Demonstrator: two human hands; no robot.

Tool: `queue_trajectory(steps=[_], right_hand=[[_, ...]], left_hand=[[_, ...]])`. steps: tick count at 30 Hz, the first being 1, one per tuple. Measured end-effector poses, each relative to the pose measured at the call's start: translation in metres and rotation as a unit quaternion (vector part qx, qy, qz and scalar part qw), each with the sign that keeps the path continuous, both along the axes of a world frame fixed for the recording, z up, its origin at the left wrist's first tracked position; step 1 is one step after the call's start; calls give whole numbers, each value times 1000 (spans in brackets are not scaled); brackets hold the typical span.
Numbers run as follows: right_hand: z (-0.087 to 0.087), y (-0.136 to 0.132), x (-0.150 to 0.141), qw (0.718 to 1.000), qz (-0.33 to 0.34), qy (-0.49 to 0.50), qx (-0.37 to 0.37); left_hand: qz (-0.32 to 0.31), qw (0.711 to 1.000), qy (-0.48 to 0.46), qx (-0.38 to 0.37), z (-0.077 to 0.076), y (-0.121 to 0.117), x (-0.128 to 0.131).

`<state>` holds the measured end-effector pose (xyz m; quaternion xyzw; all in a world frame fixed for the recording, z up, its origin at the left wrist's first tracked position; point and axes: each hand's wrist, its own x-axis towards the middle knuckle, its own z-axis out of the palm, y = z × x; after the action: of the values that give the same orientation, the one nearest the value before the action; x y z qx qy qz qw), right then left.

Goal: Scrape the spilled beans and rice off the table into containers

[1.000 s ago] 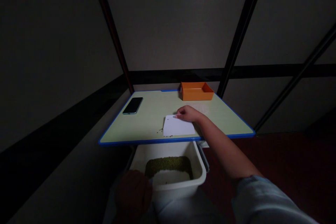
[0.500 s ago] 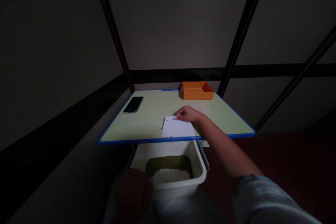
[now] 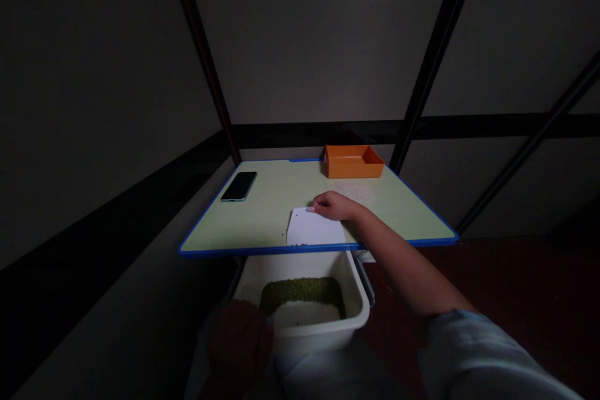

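My right hand (image 3: 334, 205) rests on the far edge of a white flat scraper card (image 3: 315, 232), fingers pressed on it, on the pale green table (image 3: 267, 212) near its front blue edge. A few small green beans lie at the card's left and front edge. Below the table edge a white tub (image 3: 304, 325) holds green beans (image 3: 302, 290) at its far side. My left hand (image 3: 239, 344) is in shadow at the tub's near left corner and seems to grip its rim.
A black phone (image 3: 239, 186) lies at the table's back left. An orange tray (image 3: 352, 161) stands at the back right. Dark frame bars (image 3: 422, 87) rise behind the table against a grey wall.
My right hand has drawn the white card toward the table's front edge, pushing the loose beans along. The left hand and tub have stayed put.
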<state>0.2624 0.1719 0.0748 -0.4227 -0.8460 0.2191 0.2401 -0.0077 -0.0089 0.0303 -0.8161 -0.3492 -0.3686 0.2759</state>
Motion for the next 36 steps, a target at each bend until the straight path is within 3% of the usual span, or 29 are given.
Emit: queue_trajectory(steps=[11, 16, 21, 24, 27, 31, 36], right_hand=[[7, -4, -4, 999, -29, -28, 36], [12, -2, 2, 991, -111, 53, 54], [14, 4, 14, 960, -204, 176, 80], [15, 4, 19, 949, -216, 228, 35], [19, -6, 19, 955, -204, 215, -13], [26, -44, 10, 967, -200, 121, 104], [23, -109, -13, 942, -166, -40, 290]], left_hand=[[-13, 1000, -4, -21, -2, 1, 1], [-8, 1000, -25, -4, -3, 1, 1], [0, 1000, -11, -19, -5, 0, -1], [-4, 1000, -19, -14, -6, 0, -1], [-10, 999, -33, -4, -5, -1, 1], [-10, 998, -55, -9, 0, -2, 6], [-21, 997, -78, -15, 4, -3, 8]])
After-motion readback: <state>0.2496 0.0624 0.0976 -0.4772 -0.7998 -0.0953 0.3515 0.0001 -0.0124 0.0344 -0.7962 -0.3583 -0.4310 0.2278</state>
